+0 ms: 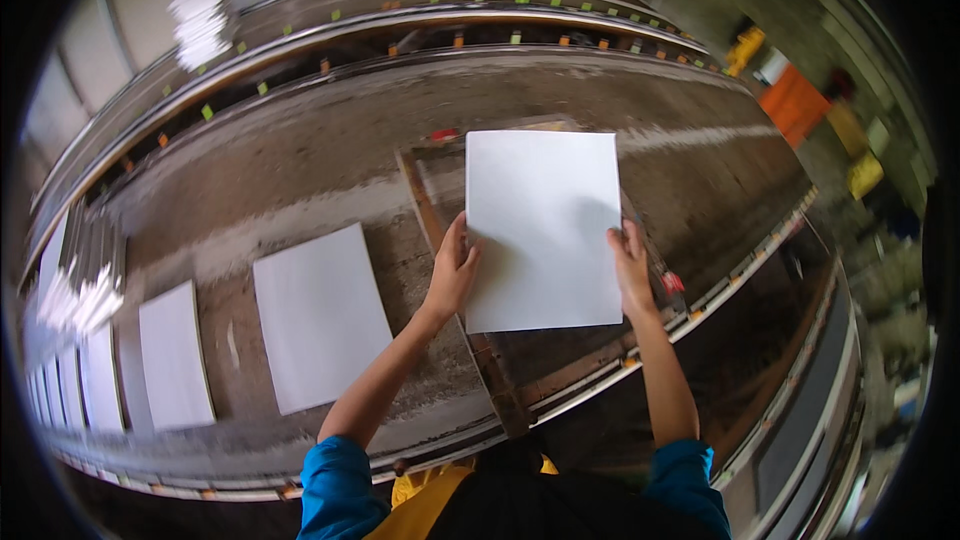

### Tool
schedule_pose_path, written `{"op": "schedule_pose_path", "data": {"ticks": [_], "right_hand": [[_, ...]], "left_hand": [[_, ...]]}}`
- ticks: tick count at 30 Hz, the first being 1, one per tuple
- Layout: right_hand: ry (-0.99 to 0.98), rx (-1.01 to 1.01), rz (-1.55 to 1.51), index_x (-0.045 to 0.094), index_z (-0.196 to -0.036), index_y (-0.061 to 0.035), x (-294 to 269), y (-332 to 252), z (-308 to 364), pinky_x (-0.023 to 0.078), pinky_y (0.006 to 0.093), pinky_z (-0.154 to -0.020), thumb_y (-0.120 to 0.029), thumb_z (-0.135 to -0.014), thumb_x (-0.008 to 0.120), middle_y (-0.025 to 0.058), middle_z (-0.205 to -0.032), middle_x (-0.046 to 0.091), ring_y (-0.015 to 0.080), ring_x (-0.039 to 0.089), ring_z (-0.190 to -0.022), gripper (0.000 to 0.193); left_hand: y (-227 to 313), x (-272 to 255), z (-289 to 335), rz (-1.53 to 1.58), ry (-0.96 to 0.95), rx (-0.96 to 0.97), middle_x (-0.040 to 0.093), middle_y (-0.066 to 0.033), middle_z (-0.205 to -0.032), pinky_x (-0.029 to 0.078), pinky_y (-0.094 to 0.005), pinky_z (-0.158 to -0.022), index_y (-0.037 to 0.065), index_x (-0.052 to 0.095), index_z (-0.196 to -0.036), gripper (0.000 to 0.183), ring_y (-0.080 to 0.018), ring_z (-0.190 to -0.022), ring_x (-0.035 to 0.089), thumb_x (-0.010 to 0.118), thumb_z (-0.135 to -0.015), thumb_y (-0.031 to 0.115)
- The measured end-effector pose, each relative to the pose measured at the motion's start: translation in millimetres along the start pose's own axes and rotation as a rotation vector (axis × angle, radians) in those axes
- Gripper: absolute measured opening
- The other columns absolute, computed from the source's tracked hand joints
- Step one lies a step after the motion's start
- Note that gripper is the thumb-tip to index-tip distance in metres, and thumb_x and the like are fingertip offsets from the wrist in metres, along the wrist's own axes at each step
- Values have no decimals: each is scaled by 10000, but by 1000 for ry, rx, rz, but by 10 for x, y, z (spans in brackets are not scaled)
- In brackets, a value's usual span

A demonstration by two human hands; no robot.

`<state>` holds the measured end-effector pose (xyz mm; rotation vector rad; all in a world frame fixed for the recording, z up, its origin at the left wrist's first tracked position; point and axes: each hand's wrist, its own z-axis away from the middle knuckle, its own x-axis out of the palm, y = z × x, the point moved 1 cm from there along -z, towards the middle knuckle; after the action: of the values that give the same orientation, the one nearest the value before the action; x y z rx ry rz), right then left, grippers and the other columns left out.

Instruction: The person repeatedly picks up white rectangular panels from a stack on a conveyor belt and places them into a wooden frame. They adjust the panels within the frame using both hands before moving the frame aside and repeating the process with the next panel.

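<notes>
A white rectangular sheet (543, 240) is held up over the long brown table, nearly upright in the picture. My left hand (455, 272) grips its left edge and my right hand (631, 268) grips its right edge, thumbs on the face. Beneath the sheet lies a rectangular frame (487, 372) on the table, largely covered by it. To the left rests a similar white sheet (322, 318), flat on the tabletop. Beyond it is another white sheet (176, 355), with several more in a row toward the far left.
A stack of white pieces (82, 275) stands at the table's left end. Across from me runs a second long table (420, 25) with coloured tabs along its rail, and another white stack (203, 22). An orange object (795, 105) is at the far right. The table's metal edge (590, 380) runs before me.
</notes>
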<state>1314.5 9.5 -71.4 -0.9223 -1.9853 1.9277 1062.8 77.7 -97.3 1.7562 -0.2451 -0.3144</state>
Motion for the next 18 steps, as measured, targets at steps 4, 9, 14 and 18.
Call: {"op": "schedule_pose_path", "data": {"ticks": [4,9,14,18], "right_hand": [[-253,-54,-50,428,-1167,-10,-14,170,-622,393,289,-780,-215,-855,520,83,-949,547,147,489,-859,384],[-573,-62,-96,356,-1223,-18,-103,396,-1123,398,277,-766,-179,-859,507,66,-901,545,146,505,-827,426],[-781,-19,-8,366,-1182,16,-193,454,-1289,395,256,-655,-213,-838,543,62,-838,532,108,497,-763,450],[-856,-61,60,389,-1165,8,-119,580,-1467,413,263,-637,-225,-835,545,71,-844,538,121,513,-755,433]], "left_hand": [[37,42,-58,-222,85,17,456,-169,-1038,432,-321,-810,1,293,-1306,521,-222,-962,520,490,-824,43],[-118,295,17,-376,212,80,532,-168,-973,492,-297,-676,-9,326,-1282,563,-224,-771,592,565,-776,50],[-67,577,132,-585,238,-213,591,-145,-991,509,-296,-691,-18,378,-1258,520,-204,-792,611,581,-798,116],[172,656,45,-625,395,-222,602,-140,-1019,501,-312,-735,26,478,-1199,428,-221,-869,615,582,-795,122]]}}
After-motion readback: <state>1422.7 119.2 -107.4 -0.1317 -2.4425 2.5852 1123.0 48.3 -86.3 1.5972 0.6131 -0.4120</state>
